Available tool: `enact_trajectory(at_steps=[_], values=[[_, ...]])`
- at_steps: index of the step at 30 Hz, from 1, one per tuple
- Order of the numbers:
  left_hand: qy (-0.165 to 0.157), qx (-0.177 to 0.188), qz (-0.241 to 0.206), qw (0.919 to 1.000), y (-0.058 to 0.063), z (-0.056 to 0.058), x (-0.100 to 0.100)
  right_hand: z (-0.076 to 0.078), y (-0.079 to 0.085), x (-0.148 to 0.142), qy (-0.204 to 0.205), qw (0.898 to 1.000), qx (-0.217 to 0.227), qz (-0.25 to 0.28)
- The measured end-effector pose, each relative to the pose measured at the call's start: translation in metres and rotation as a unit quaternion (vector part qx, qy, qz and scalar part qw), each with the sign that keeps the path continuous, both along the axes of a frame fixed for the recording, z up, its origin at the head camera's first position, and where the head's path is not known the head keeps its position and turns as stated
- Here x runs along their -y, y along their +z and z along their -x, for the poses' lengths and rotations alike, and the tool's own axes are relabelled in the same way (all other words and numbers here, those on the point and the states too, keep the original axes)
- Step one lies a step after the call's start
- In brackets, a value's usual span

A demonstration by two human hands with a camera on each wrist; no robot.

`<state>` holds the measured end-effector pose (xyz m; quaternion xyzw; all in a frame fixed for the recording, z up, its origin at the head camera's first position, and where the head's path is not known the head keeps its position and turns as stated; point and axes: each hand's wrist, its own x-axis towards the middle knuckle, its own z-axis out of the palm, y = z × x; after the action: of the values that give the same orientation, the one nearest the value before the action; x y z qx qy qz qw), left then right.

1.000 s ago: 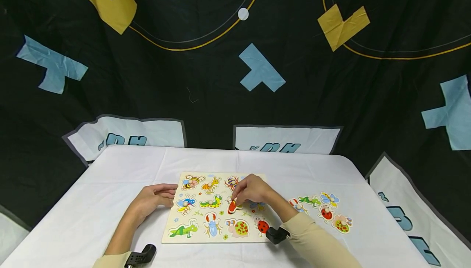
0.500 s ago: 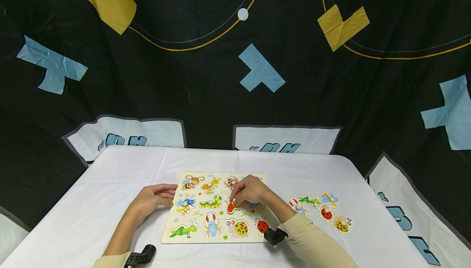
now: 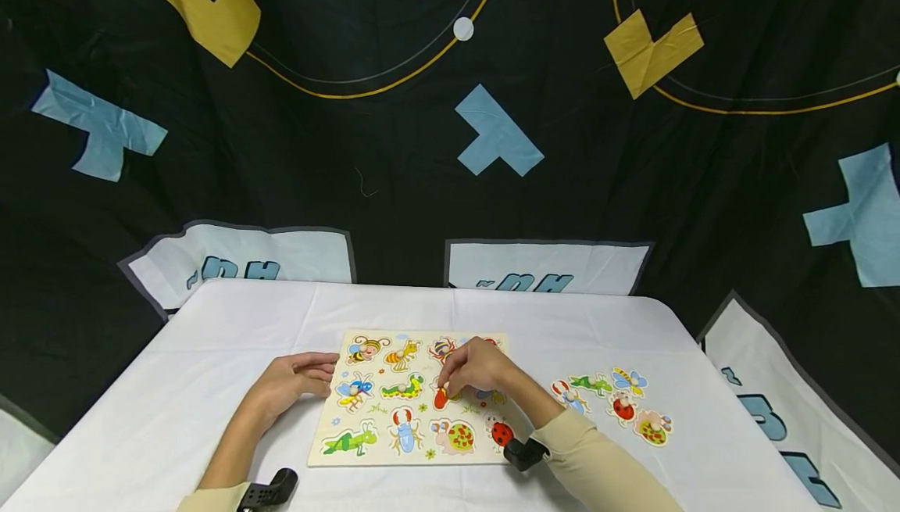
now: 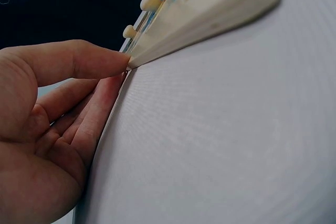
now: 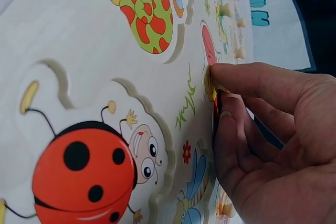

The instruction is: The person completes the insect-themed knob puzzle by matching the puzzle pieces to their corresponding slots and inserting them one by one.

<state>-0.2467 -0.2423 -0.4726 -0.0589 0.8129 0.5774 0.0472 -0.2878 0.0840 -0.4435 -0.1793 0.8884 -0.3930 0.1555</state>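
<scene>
**Puzzle board on bench: one piece in hand, five loose alongside**

Hands: two. The right hand (image 3: 481, 367) pinches one red insect piece (image 3: 441, 399) between thumb and fingertips, at the third place of the middle row on the puzzle board (image 3: 384, 457). The left hand (image 3: 291, 379) lies relaxed, fingers extended, a fingertip touching the board's left edge; it has hold of nothing.

Board: one, with three rows of four places. Five fitted pieces are plainly seen: bee (image 3: 362, 352), orange insect (image 3: 402, 356), spider (image 3: 442, 349), mosquito (image 3: 354, 391) and caterpillar (image 3: 402, 388). The four bottom-row recesses (image 3: 405, 435) expose their printed pictures.

Loose pieces: five, grouped right of the board: stag beetle (image 3: 571, 396), grasshopper (image 3: 587, 383), blue-winged insect (image 3: 629, 381), ladybird (image 3: 623, 407) and snail (image 3: 653, 429).

The bench (image 3: 394, 309) wears a white cloth. Behind it hangs a black curtain (image 3: 394, 207) bearing two yellow patches (image 3: 218, 19), three light blue patches (image 3: 500, 133) and white panels (image 3: 309, 254) with blue lettering.

The right hand covers most of the top-right place and part of the one below. Whether the red piece sits flush cannot be determined. The bench cuts off some lettering. Three wooden knobs (image 4: 151, 1) in the left wrist view are blurred.
</scene>
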Motion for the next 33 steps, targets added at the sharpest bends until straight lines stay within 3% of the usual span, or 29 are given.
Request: enact_trajectory(at_steps=[14,27,33], values=[[0.003,0.0,0.004,1.0,0.0,-0.001,0.0,0.0,-0.005,-0.002,-0.006,1.0,0.001,0.009],[-0.001,-0.001,0.001,1.0,0.0,-0.001,0.0,0.003,0.002,-0.011,-0.02,0.999,0.022,0.024],[-0.002,0.001,0.001,1.0,0.0,0.0,0.001,0.005,0.005,-0.021,-0.023,1.0,0.008,0.012]])
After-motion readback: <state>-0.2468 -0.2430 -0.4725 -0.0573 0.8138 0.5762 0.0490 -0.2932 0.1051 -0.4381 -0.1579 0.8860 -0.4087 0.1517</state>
